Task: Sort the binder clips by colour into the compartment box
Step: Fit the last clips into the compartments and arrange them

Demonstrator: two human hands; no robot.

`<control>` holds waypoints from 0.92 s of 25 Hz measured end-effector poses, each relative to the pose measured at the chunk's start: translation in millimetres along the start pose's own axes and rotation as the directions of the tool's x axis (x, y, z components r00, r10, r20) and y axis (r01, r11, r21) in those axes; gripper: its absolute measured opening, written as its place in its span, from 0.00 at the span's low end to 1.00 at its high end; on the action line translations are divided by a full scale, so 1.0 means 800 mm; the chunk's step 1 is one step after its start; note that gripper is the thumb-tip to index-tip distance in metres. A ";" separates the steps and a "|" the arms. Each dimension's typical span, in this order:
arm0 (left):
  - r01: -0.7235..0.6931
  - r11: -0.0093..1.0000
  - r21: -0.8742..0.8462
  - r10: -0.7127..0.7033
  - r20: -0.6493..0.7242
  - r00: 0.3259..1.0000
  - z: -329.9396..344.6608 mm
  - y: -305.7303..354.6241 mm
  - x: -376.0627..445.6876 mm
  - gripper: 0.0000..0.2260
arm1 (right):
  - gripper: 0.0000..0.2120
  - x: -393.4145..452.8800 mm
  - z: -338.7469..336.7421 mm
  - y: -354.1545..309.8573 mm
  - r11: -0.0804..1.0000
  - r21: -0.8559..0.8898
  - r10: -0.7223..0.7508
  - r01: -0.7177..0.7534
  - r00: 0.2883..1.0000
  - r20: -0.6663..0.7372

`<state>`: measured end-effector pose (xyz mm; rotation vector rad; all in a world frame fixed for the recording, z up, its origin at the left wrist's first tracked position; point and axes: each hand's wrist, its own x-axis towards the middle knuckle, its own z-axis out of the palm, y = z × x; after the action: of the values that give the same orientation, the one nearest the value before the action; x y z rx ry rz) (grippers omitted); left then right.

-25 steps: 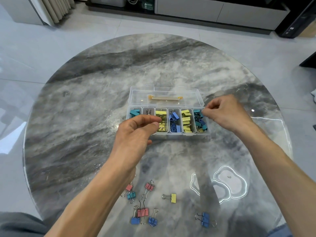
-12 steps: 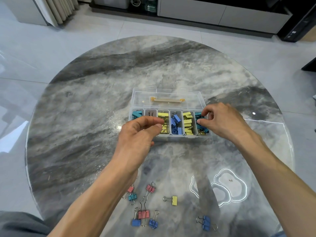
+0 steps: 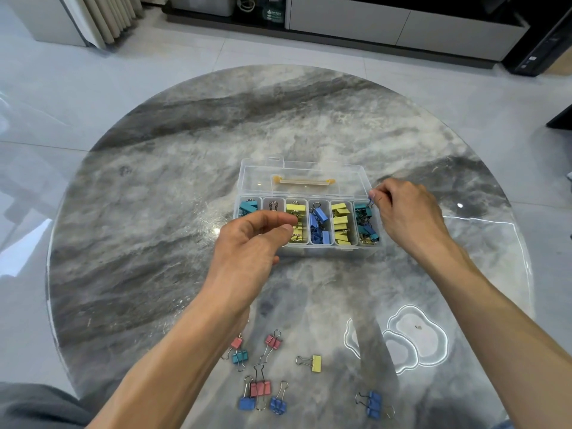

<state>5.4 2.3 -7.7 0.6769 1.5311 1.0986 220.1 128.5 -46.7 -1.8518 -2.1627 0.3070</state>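
The clear compartment box point(image 3: 340, 246) sits mid-table with its lid folded back. Its cells hold teal, yellow and blue binder clips; the second cell from the left point(image 3: 273, 206) holds one clip with silver handles. My left hand point(image 3: 253, 243) hovers over the box's left cells, thumb and index tip meeting, and nothing shows between them. My right hand point(image 3: 408, 215) pinches the wire handle of a teal clip point(image 3: 369, 202) at the far end of the rightmost cell. Loose clips lie near me: pink point(image 3: 273, 342), teal point(image 3: 240, 357), yellow point(image 3: 316, 363), blue point(image 3: 373, 404).
The round marble table point(image 3: 154, 243) has a glossy top with bright light reflections at the right front. More pink point(image 3: 260, 389) and blue point(image 3: 278, 405) clips lie by its near edge. A low cabinet stands on the tiled floor beyond the table.
My right hand dipped into the rightmost cell and has now risen to its far end, pinching a clip handle. My left hand kept its pinched pose over the box.
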 end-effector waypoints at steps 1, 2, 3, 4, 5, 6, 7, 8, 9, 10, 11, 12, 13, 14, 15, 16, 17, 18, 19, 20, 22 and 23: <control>0.001 1.000 -0.003 -0.001 0.001 1.000 0.000 0.000 0.000 0.08 | 0.14 0.000 0.000 0.001 1.000 0.017 0.014 -0.014 1.000 -0.009; 0.004 1.000 -0.005 -0.004 0.002 1.000 0.000 0.001 0.000 0.08 | 0.13 0.000 0.001 0.002 0.999 0.028 0.032 -0.032 0.999 -0.008; 0.005 1.000 -0.006 -0.005 0.002 1.000 0.000 0.000 0.000 0.08 | 0.12 0.000 0.002 0.004 0.999 0.022 0.049 -0.049 0.999 0.003; 0.007 1.000 -0.006 -0.007 0.003 1.000 0.000 0.001 0.000 0.08 | 0.10 -0.001 0.004 0.005 0.998 -0.001 0.061 -0.061 0.998 0.020; 0.009 1.000 -0.006 -0.009 0.003 1.000 0.000 0.000 0.000 0.08 | 0.08 -0.001 0.006 0.007 0.998 -0.030 0.064 -0.063 0.997 0.033; 0.009 1.000 -0.009 -0.009 0.003 1.000 0.000 0.001 0.000 0.08 | 0.06 -0.001 0.009 0.008 0.997 -0.054 0.059 -0.057 0.998 0.034; 0.010 1.000 -0.011 -0.010 0.004 1.000 0.000 0.001 0.000 0.08 | 0.04 -0.001 0.010 0.008 0.997 -0.067 0.051 -0.049 0.998 0.028; 0.012 1.000 -0.013 -0.012 0.005 1.000 0.000 0.001 0.000 0.08 | 0.04 -0.001 0.010 0.008 0.997 -0.063 0.045 -0.043 0.999 0.020; 0.013 1.000 -0.013 -0.013 0.004 1.000 0.000 0.001 0.000 0.08 | 0.04 0.000 0.008 0.007 0.998 -0.040 0.045 -0.045 0.999 0.017; 0.013 1.000 -0.013 -0.013 0.002 1.000 0.000 0.002 0.000 0.08 | 0.05 0.001 0.007 0.007 0.998 -0.003 0.055 -0.055 0.998 0.022; 0.012 1.000 -0.011 -0.012 0.000 1.000 0.000 0.002 0.000 0.08 | 0.05 0.003 0.005 0.006 0.996 0.037 0.074 -0.076 0.997 0.038; 0.012 1.000 -0.011 -0.012 -0.001 1.000 0.000 0.002 0.000 0.08 | 0.05 0.003 0.003 0.007 0.993 0.068 0.095 -0.099 0.994 0.060; 0.012 1.000 -0.010 -0.012 0.000 1.000 0.001 0.003 0.000 0.08 | 0.04 0.004 0.002 0.007 0.989 0.087 0.113 -0.120 0.990 0.084; 0.013 1.000 -0.009 -0.013 -0.001 1.000 0.001 0.002 0.000 0.08 | 0.03 0.004 0.002 0.007 0.986 0.096 0.128 -0.138 0.986 0.103; 0.013 1.000 -0.007 -0.013 -0.003 1.000 0.002 0.002 0.000 0.08 | 0.03 0.004 0.003 0.008 0.984 0.096 0.138 -0.149 0.984 0.116; 0.014 1.000 -0.007 -0.014 -0.002 1.000 0.001 0.002 0.000 0.08 | 0.04 0.004 0.004 0.008 0.983 0.092 0.145 -0.157 0.982 0.123; 0.016 1.000 -0.008 -0.016 0.000 1.000 0.001 0.002 0.000 0.08 | 0.04 0.004 0.003 0.008 0.983 0.091 0.148 -0.160 0.980 0.131; 0.014 1.000 -0.008 -0.014 0.001 1.000 0.000 0.002 0.000 0.08 | 0.05 0.004 0.002 0.008 0.981 0.099 0.149 -0.164 0.979 0.142; 0.009 1.000 -0.007 -0.009 -0.001 1.000 0.000 0.001 0.001 0.08 | 0.05 0.004 0.001 0.009 0.978 0.117 0.155 -0.175 0.975 0.162; 0.002 1.000 -0.005 -0.002 -0.001 1.000 0.000 0.001 0.001 0.08 | 0.06 0.005 0.000 0.009 0.974 0.132 0.158 -0.184 0.970 0.186; -0.015 1.000 -0.001 0.015 0.013 1.000 0.003 0.004 0.001 0.08 | 0.10 0.005 -0.004 0.009 0.976 0.111 0.157 -0.187 0.958 0.239; -0.028 1.000 0.012 0.028 0.032 0.999 0.003 0.005 0.000 0.07 | 0.11 0.005 -0.008 0.007 0.979 0.087 0.160 -0.187 0.954 0.252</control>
<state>7.4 4.9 -3.8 0.7232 1.5064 1.0955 226.6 133.1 -42.3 -2.0364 -2.0845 0.7117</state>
